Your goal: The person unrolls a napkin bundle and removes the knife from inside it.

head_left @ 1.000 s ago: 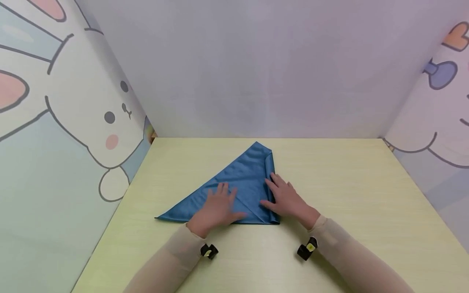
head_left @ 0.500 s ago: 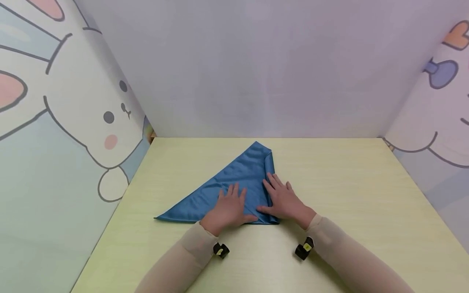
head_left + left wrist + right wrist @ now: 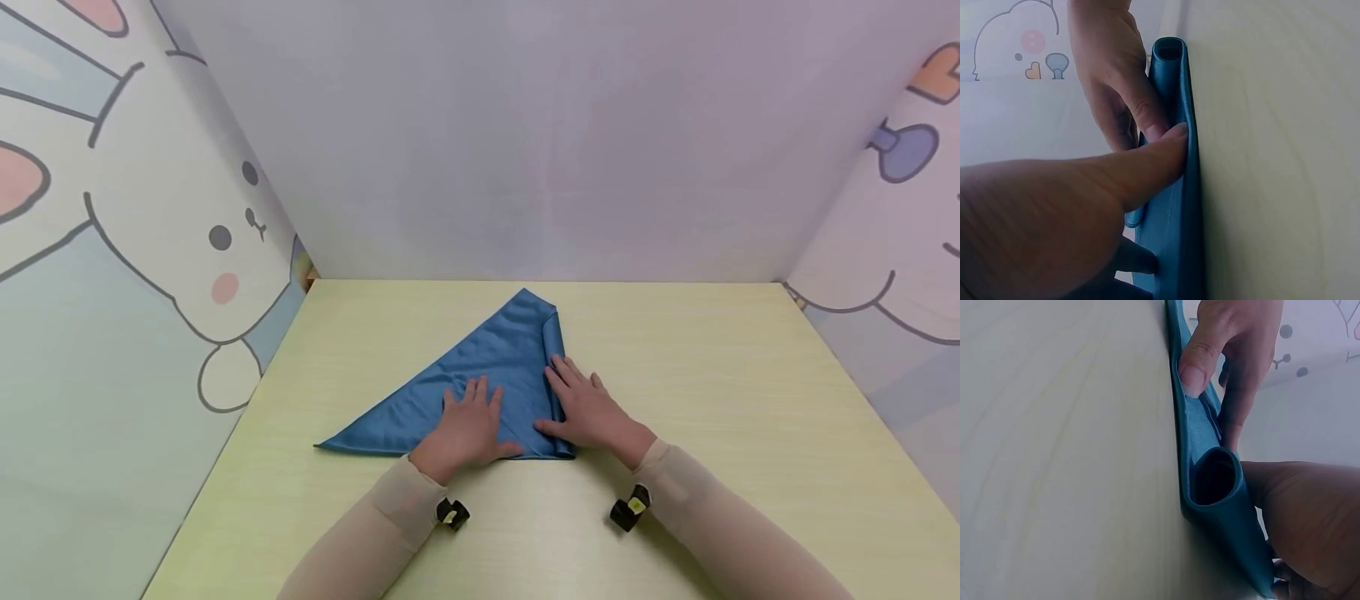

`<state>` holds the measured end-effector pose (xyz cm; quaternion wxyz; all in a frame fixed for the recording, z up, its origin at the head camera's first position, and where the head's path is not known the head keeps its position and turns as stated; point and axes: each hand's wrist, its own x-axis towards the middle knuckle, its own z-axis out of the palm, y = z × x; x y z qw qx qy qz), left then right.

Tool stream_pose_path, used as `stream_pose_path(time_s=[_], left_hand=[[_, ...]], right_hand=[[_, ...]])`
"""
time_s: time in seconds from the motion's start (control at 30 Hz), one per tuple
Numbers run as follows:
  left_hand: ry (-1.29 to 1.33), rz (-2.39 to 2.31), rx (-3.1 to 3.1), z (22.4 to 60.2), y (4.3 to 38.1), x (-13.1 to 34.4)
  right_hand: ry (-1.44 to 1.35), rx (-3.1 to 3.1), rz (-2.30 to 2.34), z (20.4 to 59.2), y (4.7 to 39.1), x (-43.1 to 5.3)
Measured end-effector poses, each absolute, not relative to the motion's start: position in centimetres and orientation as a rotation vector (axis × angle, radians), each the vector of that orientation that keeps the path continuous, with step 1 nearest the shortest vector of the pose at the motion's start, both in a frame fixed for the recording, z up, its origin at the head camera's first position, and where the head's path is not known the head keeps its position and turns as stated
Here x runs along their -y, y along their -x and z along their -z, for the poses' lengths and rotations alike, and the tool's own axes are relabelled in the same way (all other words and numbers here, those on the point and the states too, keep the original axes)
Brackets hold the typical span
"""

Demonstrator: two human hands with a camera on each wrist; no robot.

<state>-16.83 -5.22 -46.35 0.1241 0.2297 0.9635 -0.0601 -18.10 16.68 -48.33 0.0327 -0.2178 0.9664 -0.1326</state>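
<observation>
A blue satiny cloth (image 3: 480, 350), folded into a triangle, lies on the table with its right edge rolled into a tube. My left hand (image 3: 468, 429) rests on the cloth's lower middle, fingers spread and thumb pointing at the roll. Against the rolled edge (image 3: 552, 337) sits my right hand (image 3: 596, 417), its fingers stretched along the roll and its thumb reaching over onto the flat cloth. The right wrist view shows the roll's hollow end (image 3: 1215, 478), with the right hand (image 3: 1310, 519) beside it. In the left wrist view, the left thumb (image 3: 1154, 165) presses the cloth near its front edge.
The pale wooden table (image 3: 712, 375) extends on both sides of the cloth. A plain light wall (image 3: 540, 150) stands behind it. Side panels with cartoon animals (image 3: 187, 208) flank the table. Each sleeved wrist carries a small black camera (image 3: 452, 514).
My left hand has slid right across the cloth, closer to the roll, then stayed there. The right hand shifted slightly left and back right. The cloth keeps nearly the same shape.
</observation>
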Motion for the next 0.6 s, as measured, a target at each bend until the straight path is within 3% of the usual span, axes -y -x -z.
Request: stream_pose_path(time_s=[0.6], left_hand=[[-0.66,0.159,-2.808,46.27,16.74,5.39]], right_hand=[[0.624,-2.946,0.422,47.97,17.9,-17.41]])
